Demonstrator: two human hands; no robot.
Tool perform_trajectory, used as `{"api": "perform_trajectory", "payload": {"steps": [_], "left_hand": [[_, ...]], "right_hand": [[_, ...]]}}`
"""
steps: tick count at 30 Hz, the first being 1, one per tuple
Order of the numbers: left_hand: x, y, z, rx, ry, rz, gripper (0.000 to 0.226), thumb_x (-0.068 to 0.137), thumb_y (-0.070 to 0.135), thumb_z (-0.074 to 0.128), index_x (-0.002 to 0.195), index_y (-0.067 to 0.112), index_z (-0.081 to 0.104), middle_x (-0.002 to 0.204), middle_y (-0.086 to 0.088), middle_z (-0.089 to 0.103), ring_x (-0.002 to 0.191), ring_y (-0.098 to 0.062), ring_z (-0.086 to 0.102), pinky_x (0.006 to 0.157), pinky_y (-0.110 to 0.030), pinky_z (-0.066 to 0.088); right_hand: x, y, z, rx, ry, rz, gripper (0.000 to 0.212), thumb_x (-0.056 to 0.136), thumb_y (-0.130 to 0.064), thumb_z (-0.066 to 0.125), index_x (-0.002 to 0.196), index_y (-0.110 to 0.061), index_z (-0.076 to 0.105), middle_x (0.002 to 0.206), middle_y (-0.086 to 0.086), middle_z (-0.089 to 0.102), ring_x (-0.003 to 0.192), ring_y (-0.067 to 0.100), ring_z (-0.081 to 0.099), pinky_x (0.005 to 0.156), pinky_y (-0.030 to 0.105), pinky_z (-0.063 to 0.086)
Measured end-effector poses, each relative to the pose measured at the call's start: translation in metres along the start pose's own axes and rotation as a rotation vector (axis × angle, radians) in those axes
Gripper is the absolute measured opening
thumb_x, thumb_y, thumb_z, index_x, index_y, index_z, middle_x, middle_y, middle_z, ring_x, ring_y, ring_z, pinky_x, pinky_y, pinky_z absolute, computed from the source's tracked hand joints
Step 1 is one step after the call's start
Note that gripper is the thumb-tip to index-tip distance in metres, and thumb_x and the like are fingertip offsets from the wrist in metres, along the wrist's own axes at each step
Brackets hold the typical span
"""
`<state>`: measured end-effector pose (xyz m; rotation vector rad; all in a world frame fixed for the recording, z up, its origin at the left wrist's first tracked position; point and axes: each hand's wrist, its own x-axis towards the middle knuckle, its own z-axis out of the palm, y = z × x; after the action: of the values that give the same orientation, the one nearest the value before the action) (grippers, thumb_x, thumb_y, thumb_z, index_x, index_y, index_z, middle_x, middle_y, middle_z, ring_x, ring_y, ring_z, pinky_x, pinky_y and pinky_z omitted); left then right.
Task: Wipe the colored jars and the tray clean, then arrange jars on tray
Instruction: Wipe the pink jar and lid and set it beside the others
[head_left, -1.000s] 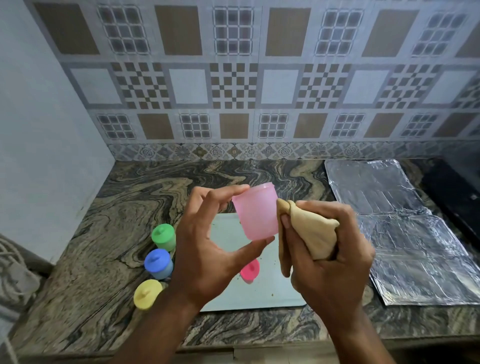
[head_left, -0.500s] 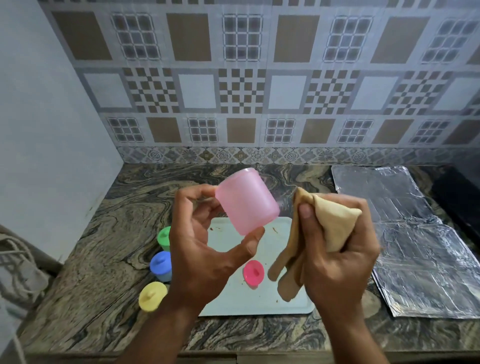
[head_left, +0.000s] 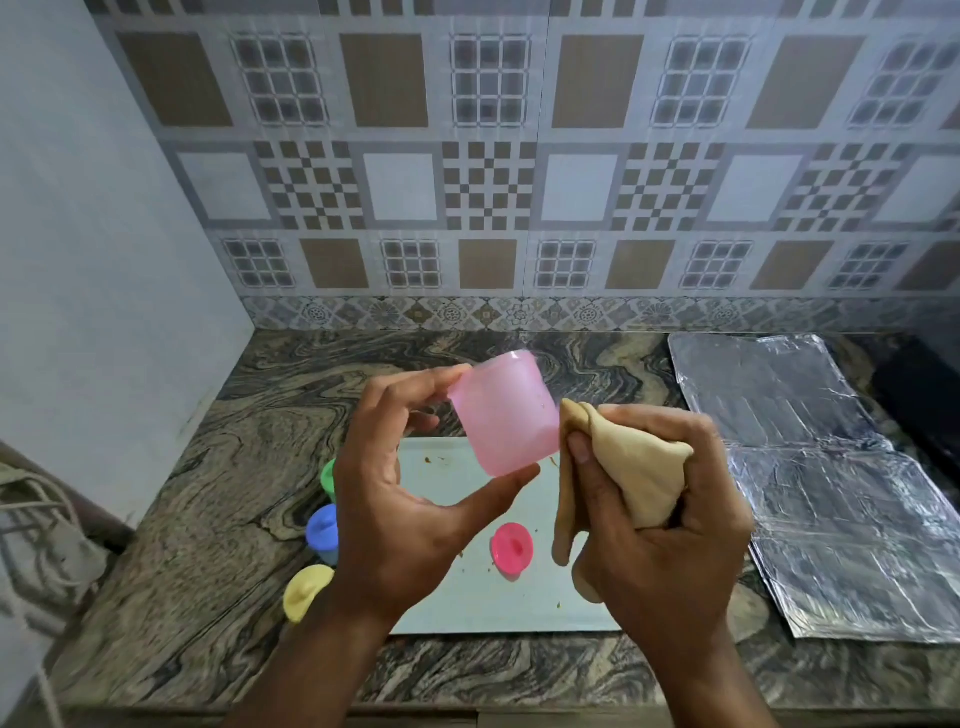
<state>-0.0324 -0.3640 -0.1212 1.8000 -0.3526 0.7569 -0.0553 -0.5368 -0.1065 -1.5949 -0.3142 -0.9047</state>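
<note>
My left hand (head_left: 400, 499) holds a translucent pink jar (head_left: 501, 415) without its lid, tilted above the tray, pinched between thumb and fingers. My right hand (head_left: 660, 525) grips a bunched tan cloth (head_left: 634, 467) that touches the jar's right side. Below them a pale tray (head_left: 519, 608) lies on the counter with brown specks on it, and the jar's pink lid (head_left: 511, 548) rests on it. Left of the tray stand a green jar (head_left: 327, 475), a blue jar (head_left: 321, 530) and a yellow jar (head_left: 306, 592), all lidded and partly hidden by my left hand.
Sheets of crinkled foil (head_left: 831, 499) cover the marble counter (head_left: 218, 519) to the right. A dark appliance edge (head_left: 930, 410) sits at the far right. A tiled wall runs along the back, a plain wall on the left with cords (head_left: 41, 525) at its foot.
The cloth has come back against the pink jar's right side after being apart from it half a second ago. The jar has tilted a little and stays held above the tray.
</note>
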Motion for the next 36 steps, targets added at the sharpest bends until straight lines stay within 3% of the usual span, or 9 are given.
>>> {"api": "perform_trajectory", "payload": {"steps": [5, 9, 12, 16, 21, 26, 30, 32, 36], "left_hand": [[-0.004, 0.007, 0.001, 0.054, -0.023, 0.082, 0.068, 0.068, 0.036, 0.096, 0.125, 0.021, 0.062, 0.118, 0.001, 0.064, 0.111, -0.025, 0.063, 0.089, -0.040, 0.053], [-0.005, 0.008, 0.001, -0.097, -0.018, 0.057, 0.072, 0.065, 0.029, 0.099, 0.124, 0.023, 0.060, 0.120, -0.008, 0.064, 0.113, -0.034, 0.065, 0.095, -0.043, 0.054], [-0.001, 0.010, 0.003, -0.184, 0.003, -0.005, 0.074, 0.063, 0.025, 0.096, 0.124, 0.019, 0.054, 0.124, -0.012, 0.064, 0.117, -0.031, 0.066, 0.098, -0.038, 0.054], [0.003, 0.012, 0.008, -0.333, 0.063, -0.080, 0.079, 0.064, 0.018, 0.090, 0.130, 0.027, 0.048, 0.131, 0.008, 0.060, 0.119, -0.027, 0.068, 0.095, -0.040, 0.056], [0.002, 0.013, 0.014, -0.410, 0.018, -0.116, 0.075, 0.066, 0.011, 0.089, 0.128, 0.022, 0.048, 0.139, -0.005, 0.060, 0.124, -0.032, 0.067, 0.096, -0.050, 0.057], [0.008, 0.009, 0.007, -0.276, 0.013, -0.102, 0.075, 0.064, 0.022, 0.098, 0.128, 0.022, 0.058, 0.135, -0.011, 0.066, 0.126, -0.034, 0.065, 0.103, -0.050, 0.054], [0.008, 0.008, 0.006, -0.060, 0.032, -0.012, 0.071, 0.066, 0.037, 0.097, 0.126, 0.033, 0.061, 0.126, -0.002, 0.065, 0.117, -0.033, 0.065, 0.097, -0.057, 0.055], [0.007, 0.008, 0.006, -0.027, 0.027, 0.038, 0.068, 0.066, 0.035, 0.097, 0.124, 0.030, 0.062, 0.123, 0.003, 0.064, 0.115, -0.034, 0.065, 0.094, -0.057, 0.055], [0.002, 0.010, 0.006, -0.130, 0.010, 0.047, 0.075, 0.063, 0.027, 0.100, 0.124, 0.019, 0.059, 0.122, -0.013, 0.064, 0.116, -0.038, 0.065, 0.097, -0.050, 0.055]], "right_hand": [[0.015, -0.002, 0.001, -0.095, -0.069, -0.051, 0.021, 0.091, -0.019, 0.082, 0.102, -0.026, 0.065, 0.093, -0.002, 0.074, 0.073, 0.017, 0.073, 0.060, 0.035, 0.056], [0.037, 0.003, 0.004, -0.080, -0.063, 0.051, 0.016, 0.091, -0.012, 0.083, 0.096, -0.014, 0.068, 0.091, -0.008, 0.075, 0.080, 0.012, 0.073, 0.068, 0.030, 0.057], [0.037, 0.005, 0.004, 0.077, 0.021, 0.129, 0.016, 0.091, -0.009, 0.078, 0.096, -0.005, 0.063, 0.087, -0.003, 0.071, 0.073, 0.001, 0.068, 0.066, 0.017, 0.053], [0.012, -0.002, 0.005, 0.131, 0.087, 0.108, 0.016, 0.091, -0.016, 0.074, 0.099, -0.011, 0.062, 0.089, -0.003, 0.072, 0.073, 0.001, 0.067, 0.067, 0.014, 0.052], [-0.002, -0.009, 0.012, 0.079, 0.081, 0.090, 0.019, 0.093, -0.021, 0.078, 0.100, -0.015, 0.062, 0.091, -0.015, 0.073, 0.071, -0.002, 0.069, 0.064, 0.011, 0.052], [0.000, -0.004, 0.009, 0.059, 0.038, 0.052, 0.024, 0.089, -0.012, 0.078, 0.101, -0.024, 0.062, 0.090, -0.025, 0.072, 0.069, -0.004, 0.071, 0.061, 0.013, 0.054], [0.004, -0.004, 0.006, -0.010, -0.012, -0.014, 0.020, 0.092, -0.020, 0.081, 0.103, -0.028, 0.065, 0.094, -0.006, 0.074, 0.072, 0.014, 0.073, 0.062, 0.026, 0.056], [0.010, -0.004, 0.010, -0.046, -0.045, -0.032, 0.017, 0.093, -0.023, 0.082, 0.102, -0.024, 0.067, 0.092, 0.002, 0.074, 0.069, 0.020, 0.072, 0.060, 0.034, 0.056], [0.031, 0.001, 0.014, -0.026, 0.013, 0.044, 0.016, 0.092, -0.018, 0.083, 0.095, -0.017, 0.067, 0.091, -0.002, 0.075, 0.078, 0.018, 0.074, 0.067, 0.035, 0.057]]}}
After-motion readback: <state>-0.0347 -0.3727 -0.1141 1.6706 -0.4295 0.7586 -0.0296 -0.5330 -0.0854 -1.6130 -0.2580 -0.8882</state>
